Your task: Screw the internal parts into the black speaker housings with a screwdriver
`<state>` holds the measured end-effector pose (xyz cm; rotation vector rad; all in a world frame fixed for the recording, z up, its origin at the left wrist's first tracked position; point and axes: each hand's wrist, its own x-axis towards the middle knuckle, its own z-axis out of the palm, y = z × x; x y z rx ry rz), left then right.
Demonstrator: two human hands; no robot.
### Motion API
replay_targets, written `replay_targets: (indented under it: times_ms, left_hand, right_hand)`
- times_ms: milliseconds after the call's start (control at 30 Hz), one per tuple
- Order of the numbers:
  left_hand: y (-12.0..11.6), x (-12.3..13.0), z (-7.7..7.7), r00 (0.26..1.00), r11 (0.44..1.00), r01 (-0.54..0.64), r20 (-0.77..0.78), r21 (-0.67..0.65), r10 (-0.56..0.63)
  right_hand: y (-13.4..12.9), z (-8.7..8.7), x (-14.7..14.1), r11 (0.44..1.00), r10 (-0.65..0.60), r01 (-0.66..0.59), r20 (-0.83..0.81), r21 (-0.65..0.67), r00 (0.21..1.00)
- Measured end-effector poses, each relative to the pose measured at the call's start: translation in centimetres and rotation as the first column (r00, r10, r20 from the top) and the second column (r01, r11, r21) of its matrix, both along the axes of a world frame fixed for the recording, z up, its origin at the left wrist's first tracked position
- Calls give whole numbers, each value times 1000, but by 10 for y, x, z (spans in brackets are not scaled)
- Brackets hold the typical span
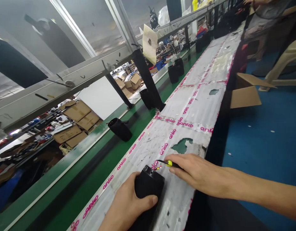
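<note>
My left hand (128, 205) is wrapped around a black cylindrical housing (149, 183), its thumb across the near side. The cylinder's open-looking end faces away from me, with small red, white and yellow bits, perhaps wire ends, beside it. Pinched in my right hand (188, 170) is a slim, pointed black tool with a yellow band (170, 163). Its dark tip points left, just above the bench and apart from the cylinder; its exact kind cannot be made out. Under both hands runs a bench covered in plastic film (148, 144) printed with pink "anko" lettering.
A similar black cylinder (120, 129) stands on the green conveyor belt (90, 166) to the left, with several more farther along. A dark post (148, 80) rises beside the bench. On the right are a cardboard box (246, 96), a stool (284, 64) and another person (263, 22).
</note>
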<state>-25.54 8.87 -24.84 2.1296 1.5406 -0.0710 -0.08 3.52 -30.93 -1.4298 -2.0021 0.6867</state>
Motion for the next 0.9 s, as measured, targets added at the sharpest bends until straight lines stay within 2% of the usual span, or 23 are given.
replay_targets:
  times_ms: [67,100,167,233,300,367,467,533,600,700,900]
  left_hand:
    - [-11,9,-9,993,979,-64,-86,195,82]
    - [-16,13,-14,982,948,-70,-144,312,120]
    - [-25,20,-25,948,861,-12,-269,509,172]
    - [-29,23,-34,919,803,60,-347,592,187]
    - [-31,22,-38,912,805,73,-366,589,185]
    - [-29,19,-37,912,840,63,-373,539,171]
    - [-25,16,-26,907,915,64,-405,399,113]
    - [-23,18,-19,904,941,47,-414,336,103]
    - [-22,21,-16,898,946,29,-424,324,119]
    - [-24,26,-19,894,948,31,-433,318,116]
    - [-30,27,-32,914,945,19,-388,327,116]
  right_hand:
    - [0,-3,-4,1000,6,-5,-16,12,1000]
    - [-1,-5,-8,1000,3,-3,-9,13,1000]
    - [-2,-8,-15,1000,-23,23,48,17,999]
    - [-4,-12,-23,998,-54,51,129,24,990]
    - [-5,-14,-30,998,-64,58,183,40,981]
    - [-5,-17,-35,996,-59,45,206,74,977]
    - [-3,-19,-40,991,-54,23,232,133,971]
    - [-1,-18,-43,986,-51,7,259,165,964]
    - [0,-18,-46,980,-53,-6,288,198,956]
    - [-1,-19,-51,978,-57,-7,301,209,952]
    - [-1,-22,-52,995,-43,24,209,95,977]
